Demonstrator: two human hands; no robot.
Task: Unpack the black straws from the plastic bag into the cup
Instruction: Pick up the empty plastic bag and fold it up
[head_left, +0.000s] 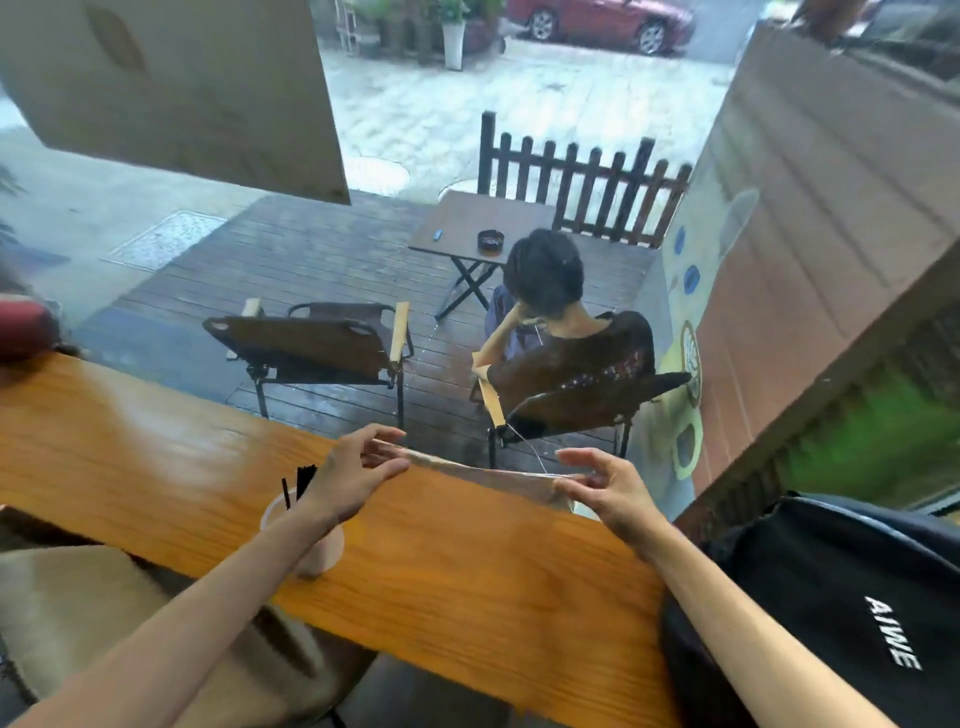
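Left hand (358, 475) and right hand (605, 493) pinch the plastic bag (488, 475) stretched between them.

bag: clear plastic bag (483, 475) held stretched between left hand (353, 478) and right hand (608, 493)
straws: black straws (301, 483) stood in cup (306, 540), left on counter (467, 571)

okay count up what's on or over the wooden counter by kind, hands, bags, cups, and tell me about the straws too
Hands: 2, left hand and right hand, both gripping the bag
Clear plastic bag: 1, stretched between them
Cup: 1, on the wooden counter
Black straws: a bunch in the cup, too blurred to count, tallied as 1
Total: 5
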